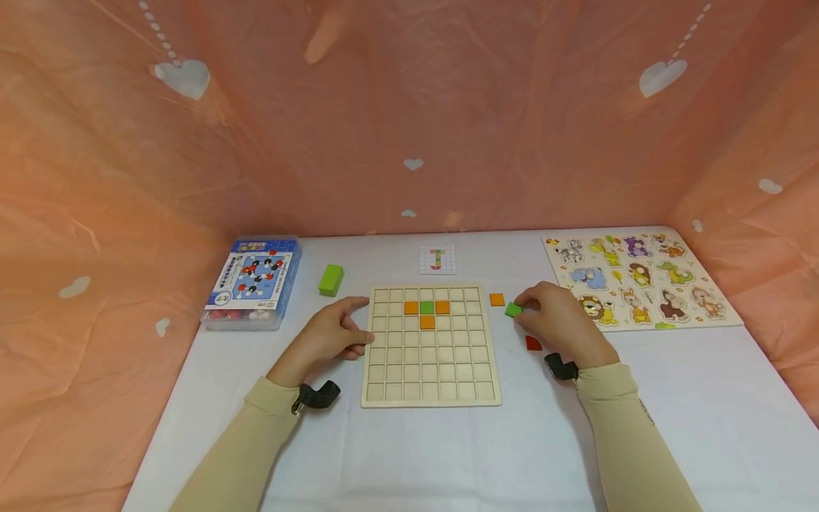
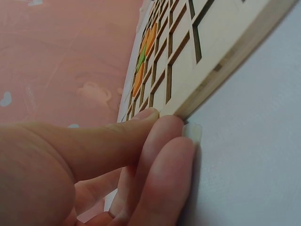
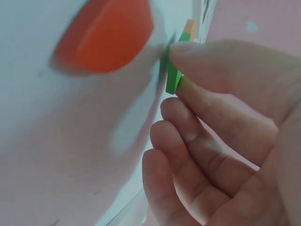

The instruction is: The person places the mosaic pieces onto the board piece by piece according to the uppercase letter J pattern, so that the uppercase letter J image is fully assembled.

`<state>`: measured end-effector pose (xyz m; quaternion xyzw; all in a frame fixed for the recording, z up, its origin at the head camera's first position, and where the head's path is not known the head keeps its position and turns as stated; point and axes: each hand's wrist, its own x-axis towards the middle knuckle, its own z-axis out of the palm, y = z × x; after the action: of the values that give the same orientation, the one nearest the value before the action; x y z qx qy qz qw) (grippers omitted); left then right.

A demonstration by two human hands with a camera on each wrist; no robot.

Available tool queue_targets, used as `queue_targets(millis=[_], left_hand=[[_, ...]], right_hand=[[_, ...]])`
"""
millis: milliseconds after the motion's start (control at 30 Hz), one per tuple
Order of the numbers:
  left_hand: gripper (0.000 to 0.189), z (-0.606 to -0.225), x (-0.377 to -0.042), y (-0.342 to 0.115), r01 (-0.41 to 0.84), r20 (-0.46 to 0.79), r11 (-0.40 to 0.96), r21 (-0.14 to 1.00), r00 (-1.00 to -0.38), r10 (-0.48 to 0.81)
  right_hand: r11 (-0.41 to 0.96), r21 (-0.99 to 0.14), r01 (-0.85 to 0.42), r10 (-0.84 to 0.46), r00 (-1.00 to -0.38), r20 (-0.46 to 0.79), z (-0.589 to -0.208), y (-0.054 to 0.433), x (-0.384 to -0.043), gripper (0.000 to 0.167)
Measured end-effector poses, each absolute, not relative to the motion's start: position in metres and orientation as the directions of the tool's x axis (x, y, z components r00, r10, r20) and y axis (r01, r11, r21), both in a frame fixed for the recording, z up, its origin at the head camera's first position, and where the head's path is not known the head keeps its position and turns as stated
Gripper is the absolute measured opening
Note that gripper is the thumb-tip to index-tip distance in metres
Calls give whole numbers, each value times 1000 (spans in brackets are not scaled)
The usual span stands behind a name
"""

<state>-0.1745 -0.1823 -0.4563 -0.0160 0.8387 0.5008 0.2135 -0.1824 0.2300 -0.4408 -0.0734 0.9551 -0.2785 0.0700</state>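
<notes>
Green tile: we have the loose green tile [image 1: 512, 311] pinched between thumb and forefinger of our right hand [image 1: 553, 318], at 2 o'clock from the wooden board [image 1: 393, 354]; the other fingers curl loosely.
Board: its cells hold three orange tiles [image 1: 411, 308] and a green square [image 1: 426, 308], forming a T towards 12 o'clock.
Left hand: our left hand [image 1: 329, 331] is half spread, thumb and forefinger touching the board's edge, between 9 and 11 o'clock.
Plastic box: we see the plastic box [image 1: 256, 281] out towards 10 o'clock, with red and white pieces [image 1: 225, 314] inside.
Near the right hand: a loose orange tile [image 1: 497, 300] lies between board and fingers; a red piece [image 1: 533, 343] sits just beside the palm, at 3 o'clock.
Farther out: pattern card [image 1: 438, 260] at 12, green block [image 1: 330, 280] at 10, animal puzzle [image 1: 616, 276] past 2.
</notes>
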Motion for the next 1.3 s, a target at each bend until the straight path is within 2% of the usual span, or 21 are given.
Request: queue_targets(millis=[267, 467, 833, 1133, 1300], left_hand=[[80, -456, -174, -184, -254, -386, 506, 824, -906, 175], [80, -455, -175, -183, -263, -393, 502, 824, -903, 173], [80, -456, -176, -181, -261, -396, 505, 823, -901, 179], [80, -457, -175, -182, -255, -389, 512, 820, -905, 172], [80, -456, -176, -181, -247, -383, 517, 820, -907, 174]], right_hand=[[811, -566, -149, -224, -972, -65, -435, 215, -181, 25], [791, -574, -213, -287, -957, -41, -438, 186, -182, 24], [747, -532, -398, -467, -884, 6, -439, 122, -179, 22], [753, -472, -458, -515, -857, 10, -440, 107, -170, 15], [744, -476, -468, -529, -849, 8, -440, 104, -170, 19]])
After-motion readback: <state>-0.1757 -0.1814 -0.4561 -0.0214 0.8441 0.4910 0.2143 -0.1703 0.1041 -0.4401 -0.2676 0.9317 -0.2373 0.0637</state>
